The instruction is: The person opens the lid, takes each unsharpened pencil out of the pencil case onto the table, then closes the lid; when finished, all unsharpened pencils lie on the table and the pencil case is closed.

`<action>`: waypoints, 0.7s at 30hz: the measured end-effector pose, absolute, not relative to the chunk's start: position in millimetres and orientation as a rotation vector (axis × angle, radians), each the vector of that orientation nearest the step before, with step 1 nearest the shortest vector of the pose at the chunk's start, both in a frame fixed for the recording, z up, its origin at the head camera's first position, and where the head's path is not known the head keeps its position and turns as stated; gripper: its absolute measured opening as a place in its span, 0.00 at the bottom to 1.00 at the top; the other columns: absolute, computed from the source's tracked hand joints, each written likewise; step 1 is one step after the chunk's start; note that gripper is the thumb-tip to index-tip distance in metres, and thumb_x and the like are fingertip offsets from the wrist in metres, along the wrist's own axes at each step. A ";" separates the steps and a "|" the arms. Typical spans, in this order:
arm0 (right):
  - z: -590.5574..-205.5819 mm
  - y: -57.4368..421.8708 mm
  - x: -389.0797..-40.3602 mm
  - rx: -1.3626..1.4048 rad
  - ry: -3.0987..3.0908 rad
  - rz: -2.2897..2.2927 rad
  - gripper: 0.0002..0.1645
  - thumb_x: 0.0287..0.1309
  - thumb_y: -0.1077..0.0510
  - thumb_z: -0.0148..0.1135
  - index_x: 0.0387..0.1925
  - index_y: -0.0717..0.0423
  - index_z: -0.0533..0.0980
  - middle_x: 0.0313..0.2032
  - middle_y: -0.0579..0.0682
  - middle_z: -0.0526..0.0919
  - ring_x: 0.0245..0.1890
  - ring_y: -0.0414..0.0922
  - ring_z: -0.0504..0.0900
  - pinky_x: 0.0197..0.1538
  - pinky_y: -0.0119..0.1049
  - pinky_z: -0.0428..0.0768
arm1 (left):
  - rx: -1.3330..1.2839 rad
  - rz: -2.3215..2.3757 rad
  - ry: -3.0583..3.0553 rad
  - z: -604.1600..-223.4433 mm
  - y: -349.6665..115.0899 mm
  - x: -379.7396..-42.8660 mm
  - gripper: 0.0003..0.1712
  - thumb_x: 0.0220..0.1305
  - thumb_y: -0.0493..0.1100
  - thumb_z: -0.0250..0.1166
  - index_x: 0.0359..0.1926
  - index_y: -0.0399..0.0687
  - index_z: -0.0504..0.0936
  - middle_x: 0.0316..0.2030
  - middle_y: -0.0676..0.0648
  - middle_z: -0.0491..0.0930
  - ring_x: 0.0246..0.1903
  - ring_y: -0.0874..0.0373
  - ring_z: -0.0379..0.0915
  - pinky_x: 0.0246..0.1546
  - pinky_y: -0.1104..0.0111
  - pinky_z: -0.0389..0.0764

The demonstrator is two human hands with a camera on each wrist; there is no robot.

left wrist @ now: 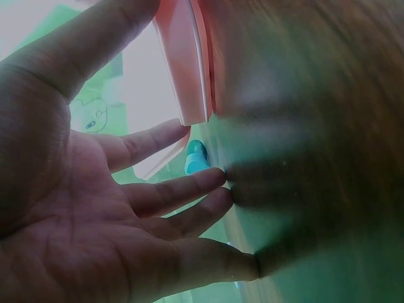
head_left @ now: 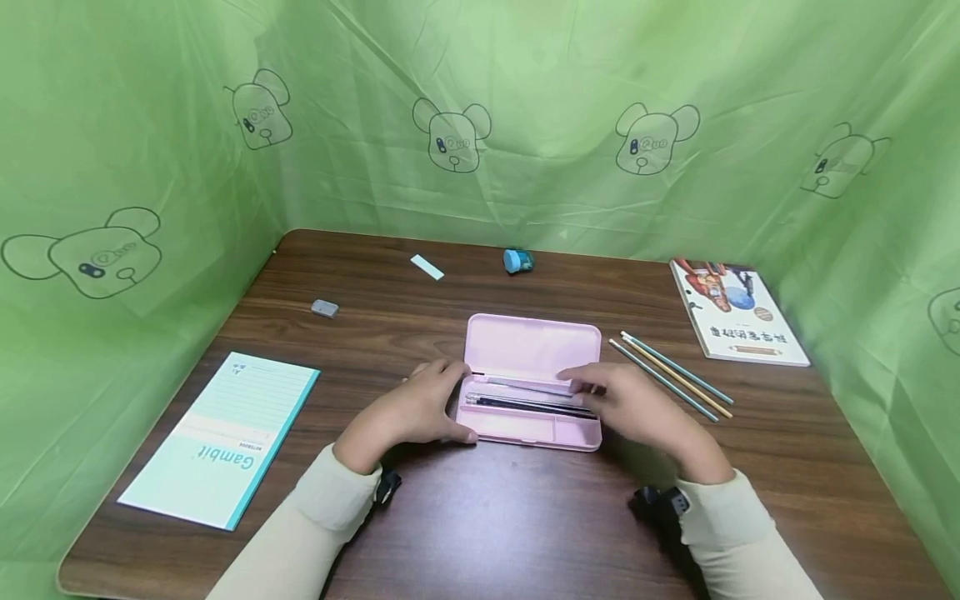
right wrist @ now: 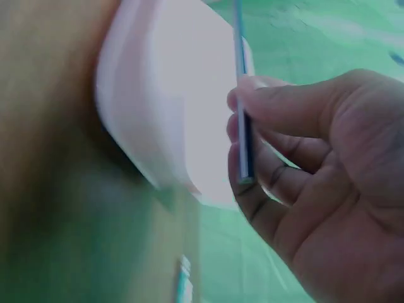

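Note:
A pink pencil case lies with its lid raised on the table. Several dark pencils rest side by side inside it. My left hand holds the case's left end, thumb at the front corner and index finger at the back; the other fingers reach down toward the tabletop. Over the right end of the case, my right hand pinches a slim blue-grey pencil between thumb and fingertips. That pencil extends leftward over the rear part of the case.
Blue and yellow pencils lie right of the case, near a picture book. A notebook is at left. Farther back are a grey eraser, a pale strip and a blue sharpener. Green cloth surrounds the table.

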State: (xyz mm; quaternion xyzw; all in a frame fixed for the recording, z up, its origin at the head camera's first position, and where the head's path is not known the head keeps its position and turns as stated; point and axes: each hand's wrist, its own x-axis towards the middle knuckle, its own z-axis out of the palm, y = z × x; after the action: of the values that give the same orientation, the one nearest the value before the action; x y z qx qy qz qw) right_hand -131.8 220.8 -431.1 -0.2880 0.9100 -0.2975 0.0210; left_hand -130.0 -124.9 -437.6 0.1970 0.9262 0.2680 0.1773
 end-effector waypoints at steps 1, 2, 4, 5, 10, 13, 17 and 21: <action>-427.6 227.7 -132.7 -0.867 2.847 -0.979 0.22 0.67 0.72 0.73 0.59 0.57 0.89 0.41 0.46 0.93 0.42 0.37 0.88 0.48 0.37 0.89 | 0.555 0.757 2.622 -437.5 -125.3 -129.9 0.57 0.58 0.59 0.87 0.79 0.41 0.70 0.78 0.31 0.70 0.79 0.33 0.65 0.78 0.34 0.70; -423.8 235.9 -133.4 -0.826 2.881 -1.023 0.22 0.67 0.71 0.73 0.60 0.56 0.89 0.42 0.47 0.94 0.42 0.37 0.88 0.48 0.35 0.88 | 0.554 0.756 2.621 -437.5 -125.5 -129.8 0.57 0.58 0.59 0.87 0.79 0.41 0.70 0.78 0.31 0.70 0.78 0.34 0.65 0.78 0.35 0.71; -416.0 254.4 -134.9 -0.703 2.953 -1.102 0.22 0.68 0.69 0.74 0.61 0.54 0.88 0.44 0.50 0.94 0.42 0.36 0.87 0.47 0.30 0.86 | 0.552 0.758 2.619 -437.7 -125.7 -129.8 0.57 0.58 0.59 0.87 0.79 0.41 0.70 0.78 0.31 0.70 0.78 0.34 0.65 0.78 0.36 0.71; -412.4 264.3 -135.9 -0.636 2.998 -1.119 0.22 0.69 0.68 0.74 0.62 0.53 0.88 0.45 0.51 0.94 0.41 0.34 0.86 0.46 0.26 0.84 | 0.549 0.761 2.617 -437.9 -125.9 -129.7 0.57 0.58 0.59 0.87 0.79 0.41 0.70 0.78 0.31 0.70 0.78 0.34 0.65 0.78 0.37 0.72; -413.0 318.6 -144.8 -0.341 3.175 -1.008 0.20 0.74 0.63 0.72 0.64 0.55 0.86 0.45 0.56 0.93 0.42 0.30 0.82 0.45 0.18 0.75 | 0.546 0.773 2.612 -440.4 -125.1 -130.1 0.58 0.58 0.59 0.87 0.80 0.41 0.70 0.79 0.32 0.70 0.79 0.35 0.65 0.78 0.38 0.72; -426.2 345.8 -152.1 -0.198 3.172 -0.921 0.20 0.76 0.63 0.71 0.65 0.60 0.85 0.47 0.60 0.92 0.44 0.38 0.84 0.44 0.19 0.74 | 0.542 0.765 2.615 -441.7 -125.8 -129.9 0.58 0.58 0.60 0.87 0.80 0.42 0.70 0.79 0.33 0.70 0.79 0.36 0.66 0.78 0.38 0.72; -442.9 370.3 -158.7 -0.126 3.110 -0.839 0.18 0.76 0.65 0.69 0.62 0.66 0.84 0.45 0.64 0.91 0.44 0.51 0.87 0.40 0.28 0.77 | 0.546 0.760 2.616 -442.3 -126.6 -129.6 0.57 0.58 0.60 0.87 0.79 0.42 0.70 0.78 0.34 0.71 0.79 0.36 0.66 0.77 0.39 0.73; -452.5 382.0 -162.3 -0.150 3.080 -0.761 0.15 0.76 0.65 0.67 0.59 0.67 0.85 0.42 0.64 0.92 0.42 0.54 0.88 0.41 0.39 0.79 | 0.552 0.769 2.617 -441.4 -126.2 -129.9 0.57 0.58 0.60 0.87 0.80 0.41 0.70 0.78 0.33 0.71 0.78 0.36 0.66 0.77 0.39 0.73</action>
State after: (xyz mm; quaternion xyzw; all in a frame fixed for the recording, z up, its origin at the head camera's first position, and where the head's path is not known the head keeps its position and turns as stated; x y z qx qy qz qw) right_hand -162.3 382.0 -452.5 -0.0472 0.9696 -0.2396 -0.0171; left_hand -129.9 -126.2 -441.4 0.1951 0.9252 0.2721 0.1785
